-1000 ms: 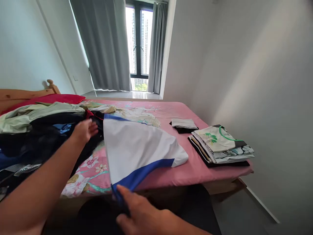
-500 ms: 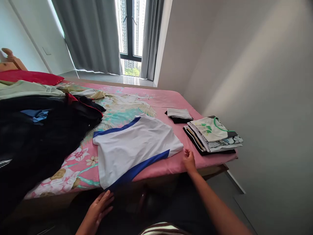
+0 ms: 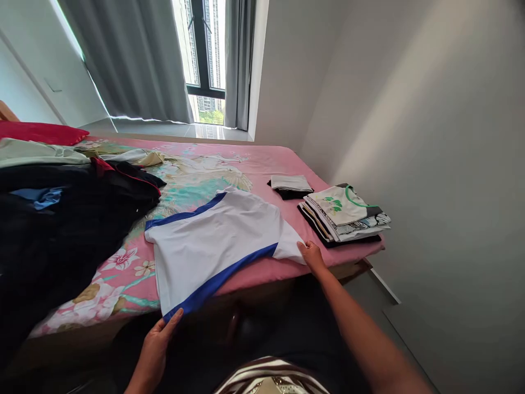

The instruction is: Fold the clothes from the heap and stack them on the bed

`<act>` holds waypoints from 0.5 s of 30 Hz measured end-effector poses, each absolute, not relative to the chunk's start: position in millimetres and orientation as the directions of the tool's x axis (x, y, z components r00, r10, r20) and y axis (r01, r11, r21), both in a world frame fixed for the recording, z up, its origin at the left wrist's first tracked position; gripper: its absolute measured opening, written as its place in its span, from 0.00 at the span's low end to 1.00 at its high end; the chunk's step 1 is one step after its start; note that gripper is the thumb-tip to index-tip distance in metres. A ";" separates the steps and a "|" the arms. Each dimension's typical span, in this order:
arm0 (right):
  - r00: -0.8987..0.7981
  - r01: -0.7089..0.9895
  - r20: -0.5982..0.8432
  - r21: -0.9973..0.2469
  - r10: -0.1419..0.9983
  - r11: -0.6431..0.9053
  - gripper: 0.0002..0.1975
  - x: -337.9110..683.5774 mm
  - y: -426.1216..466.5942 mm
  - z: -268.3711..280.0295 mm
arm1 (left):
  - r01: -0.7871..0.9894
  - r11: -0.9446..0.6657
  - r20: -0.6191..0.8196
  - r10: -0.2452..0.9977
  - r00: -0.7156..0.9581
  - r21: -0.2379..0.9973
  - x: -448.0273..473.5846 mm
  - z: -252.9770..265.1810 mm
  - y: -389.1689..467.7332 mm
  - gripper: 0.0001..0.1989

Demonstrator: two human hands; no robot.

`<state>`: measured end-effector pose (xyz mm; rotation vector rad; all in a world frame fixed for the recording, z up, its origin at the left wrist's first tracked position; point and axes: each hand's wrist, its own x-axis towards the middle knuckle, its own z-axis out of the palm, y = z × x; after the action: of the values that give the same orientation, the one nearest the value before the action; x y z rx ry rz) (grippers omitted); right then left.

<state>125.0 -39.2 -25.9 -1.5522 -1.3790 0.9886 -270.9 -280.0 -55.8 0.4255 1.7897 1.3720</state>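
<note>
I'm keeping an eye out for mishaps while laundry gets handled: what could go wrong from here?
The white shirt has a blue-edged corner past the front edge of the bed; if the left hand lost it, that corner might droop. The folded stack sits close to the right hand and near the bed's edge, so a wide swing of that arm could knock it askew.

The bed (image 3: 266, 158), grey curtains (image 3: 131, 65) and folded clothes (image 3: 342, 213) show a home bedroom.
</note>
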 end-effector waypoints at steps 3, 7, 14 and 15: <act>0.055 0.315 -0.159 -0.934 0.986 -0.169 0.19 131.6 -54.2 -29.8 | -0.202 0.463 -0.494 0.692 -0.527 0.863 -267.5 -64.7 -283.1 0.27; 0.034 0.235 -0.196 -0.952 0.980 -0.198 0.19 141.0 -56.3 -33.4 | -0.118 0.510 -0.486 0.689 -0.538 0.852 -266.2 -70.0 -298.3 0.29; -0.064 0.057 -0.343 -0.939 0.937 -0.339 0.23 129.0 -47.4 -44.0 | -0.244 0.315 -0.397 0.774 -0.493 0.917 -251.6 -68.1 -308.0 0.25; -0.056 0.062 -0.364 -0.931 0.930 -0.361 0.23 128.6 -46.2 -44.4 | -0.226 0.321 -0.392 0.762 -0.515 0.920 -249.4 -68.3 -308.0 0.24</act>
<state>128.6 -46.2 -44.4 -1.4863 -1.0981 1.5067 -249.4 -308.0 -68.3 0.4901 1.6711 1.3546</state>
